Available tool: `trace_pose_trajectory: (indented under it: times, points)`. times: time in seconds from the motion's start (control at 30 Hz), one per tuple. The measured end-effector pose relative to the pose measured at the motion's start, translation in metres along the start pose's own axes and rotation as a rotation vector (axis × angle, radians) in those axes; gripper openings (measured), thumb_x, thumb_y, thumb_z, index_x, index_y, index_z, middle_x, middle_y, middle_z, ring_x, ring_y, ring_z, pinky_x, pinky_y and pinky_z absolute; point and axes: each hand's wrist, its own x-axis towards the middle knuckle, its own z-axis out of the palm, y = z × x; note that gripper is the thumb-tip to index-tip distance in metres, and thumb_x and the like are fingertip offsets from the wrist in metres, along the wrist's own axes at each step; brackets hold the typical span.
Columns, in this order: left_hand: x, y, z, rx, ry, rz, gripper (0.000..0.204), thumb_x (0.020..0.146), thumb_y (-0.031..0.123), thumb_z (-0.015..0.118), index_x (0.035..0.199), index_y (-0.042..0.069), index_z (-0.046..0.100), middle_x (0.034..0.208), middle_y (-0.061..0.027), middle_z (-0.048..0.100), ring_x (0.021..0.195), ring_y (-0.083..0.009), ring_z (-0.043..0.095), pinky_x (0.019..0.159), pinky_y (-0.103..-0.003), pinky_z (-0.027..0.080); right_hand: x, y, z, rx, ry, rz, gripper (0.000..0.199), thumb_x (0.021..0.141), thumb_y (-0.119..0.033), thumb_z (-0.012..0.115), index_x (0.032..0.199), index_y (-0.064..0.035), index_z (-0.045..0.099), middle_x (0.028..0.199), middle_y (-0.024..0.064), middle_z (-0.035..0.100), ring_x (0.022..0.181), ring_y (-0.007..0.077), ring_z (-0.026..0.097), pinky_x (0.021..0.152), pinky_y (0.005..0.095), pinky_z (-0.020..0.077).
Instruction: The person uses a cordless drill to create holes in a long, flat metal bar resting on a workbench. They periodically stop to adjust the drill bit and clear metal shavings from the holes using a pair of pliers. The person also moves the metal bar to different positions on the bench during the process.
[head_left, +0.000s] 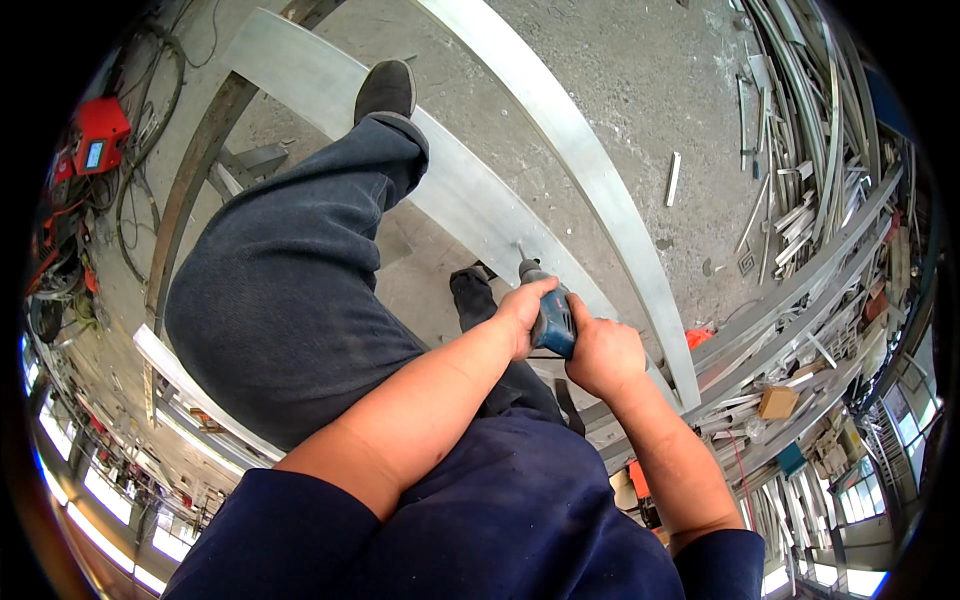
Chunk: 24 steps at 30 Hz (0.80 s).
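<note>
Both my hands are wrapped round a blue power drill (553, 325). My left hand (522, 312) closes on its body from the left, just behind the dark chuck. From the right my right hand (607, 355) grips the rear of it; the handle and trigger are hidden by that hand. A thin drill bit (520, 250) points away from me, its tip at the face of a wide silver metal beam (465, 195). Whether the tip is in the metal or only touching it I cannot tell. My shoe (385, 90) rests on the same beam farther off.
A second long silver bar (570, 125) runs beyond the beam. Dark steel supports (190, 190) lie at the left, near a red machine (102, 135) with cables. Metal offcuts (795, 220) and long profiles pile up at the right, with a cardboard box (778, 403).
</note>
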Motion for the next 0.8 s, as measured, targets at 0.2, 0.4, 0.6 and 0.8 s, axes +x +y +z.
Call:
trace_pose_trajectory:
  times: [0.2,0.4,0.6,0.8]
  points:
    - [0.004,0.0,-0.001,-0.022,-0.017,0.017,0.043,0.098,0.048,0.063,0.118,0.01,0.061,0.107,-0.0072,0.068,0.095,-0.0252,0.069,0.09,-0.043,0.055,0.002,0.001,-0.004,-0.008,-0.009,-0.005,0.085,0.073,-0.013,0.068,0.153,-0.014,0.04,0.097,0.0184,0.075,0.091,0.0374,0.073,0.081,0.0473,0.0582]
    - [0.016,-0.014,0.0,-0.001,0.024,0.037,0.05,0.095,0.044,0.068,0.125,0.006,0.059,0.116,-0.0111,0.067,0.102,-0.0258,0.069,0.091,-0.042,0.055,-0.002,0.013,0.018,0.06,0.064,-0.038,0.088,0.071,-0.013,0.07,0.154,-0.0128,0.038,0.095,0.0187,0.074,0.089,0.0387,0.073,0.079,0.0483,0.0583]
    - [0.032,-0.039,0.0,0.282,0.285,0.142,0.057,0.092,0.036,0.075,0.13,-0.002,0.057,0.121,-0.0148,0.066,0.106,-0.0255,0.066,0.089,-0.045,0.053,-0.014,0.026,0.078,0.298,0.187,-0.016,0.095,0.067,-0.011,0.073,0.155,-0.0116,0.036,0.088,0.0228,0.072,0.083,0.0443,0.07,0.076,0.0521,0.0567]
    - [0.009,-0.034,0.007,0.297,0.341,0.157,0.057,0.089,0.032,0.076,0.128,-0.005,0.057,0.116,-0.0166,0.065,0.104,-0.0259,0.065,0.086,-0.045,0.053,-0.015,0.018,0.09,0.334,0.177,0.034,0.098,0.066,-0.008,0.073,0.155,-0.0101,0.034,0.086,0.023,0.072,0.079,0.0441,0.07,0.073,0.0526,0.0565]
